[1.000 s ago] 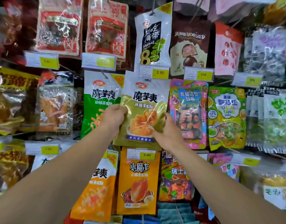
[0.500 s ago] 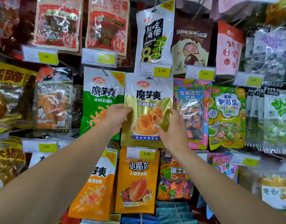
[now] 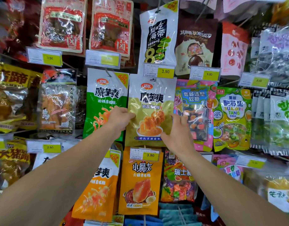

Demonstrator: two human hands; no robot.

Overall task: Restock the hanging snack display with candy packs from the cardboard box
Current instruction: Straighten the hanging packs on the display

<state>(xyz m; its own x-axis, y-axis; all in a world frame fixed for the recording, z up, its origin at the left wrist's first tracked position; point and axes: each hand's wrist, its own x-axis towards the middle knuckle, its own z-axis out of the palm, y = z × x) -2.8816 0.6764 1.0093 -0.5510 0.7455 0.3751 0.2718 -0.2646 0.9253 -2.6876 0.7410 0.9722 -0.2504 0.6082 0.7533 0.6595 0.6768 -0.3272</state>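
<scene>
A gold-green snack pack with a white top hangs in the middle of the display, its top just under a 3.90 price tag. My left hand pinches the pack's left edge, thumb on the front. My right hand lies at the pack's lower right edge with fingers spread and fairly straight, the thumb touching the front. The cardboard box is out of view.
A green pack of the same brand hangs just left, a pink candy pack just right, and an orange pack below. More hanging packs and yellow price tags fill the rack on all sides.
The gold-green pack has risen and now hangs flat under the 3.90 tag. My right hand has loosened from a grip on its right edge to spread fingers.
</scene>
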